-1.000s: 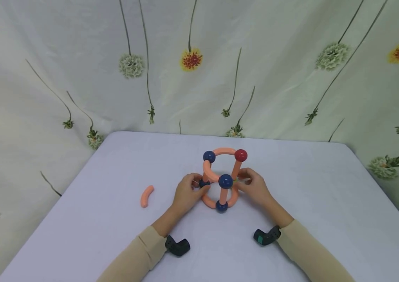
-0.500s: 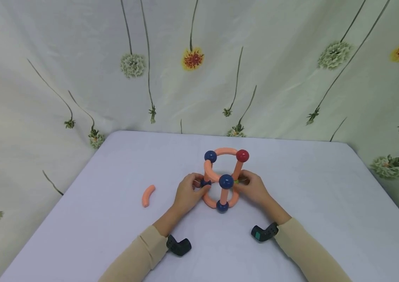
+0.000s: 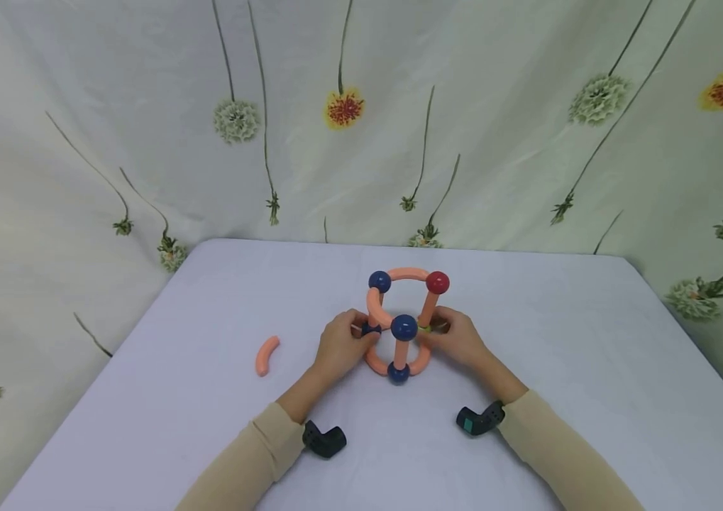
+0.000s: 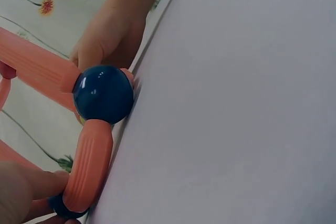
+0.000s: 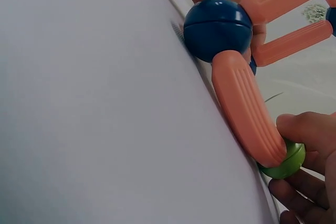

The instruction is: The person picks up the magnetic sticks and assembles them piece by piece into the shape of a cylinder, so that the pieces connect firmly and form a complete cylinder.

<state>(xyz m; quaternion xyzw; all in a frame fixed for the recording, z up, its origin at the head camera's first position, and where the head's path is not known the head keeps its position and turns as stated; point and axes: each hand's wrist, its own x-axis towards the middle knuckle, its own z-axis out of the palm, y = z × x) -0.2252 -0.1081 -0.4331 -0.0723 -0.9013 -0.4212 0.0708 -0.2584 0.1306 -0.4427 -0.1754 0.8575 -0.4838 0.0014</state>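
Observation:
A frame of salmon-coloured rods and balls stands upright on the table, with curved rods at its top and bottom and straight ones between. My left hand (image 3: 340, 346) pinches the lower-left blue ball (image 4: 62, 206), partly hidden by fingers and a curved rod. On the other side, my right hand (image 3: 461, 344) holds the lower green ball (image 5: 294, 161) between thumb and fingers. A blue ball (image 3: 399, 372) sits at the front bottom, and above it another blue ball (image 3: 404, 328) tops a straight rod (image 3: 401, 353). The red ball (image 3: 438, 282) is at the upper back right.
One loose curved rod (image 3: 266, 355) lies on the white table (image 3: 208, 426), left of my left hand. A flower-patterned cloth (image 3: 514, 142) hangs behind the table's far edge. Each wrist carries a black device (image 3: 325, 440).
The frame's front balls have shifted slightly left. My right hand has moved a little left and away from me, its fingers drawing closer round the green ball. My left hand stays nearly in place.

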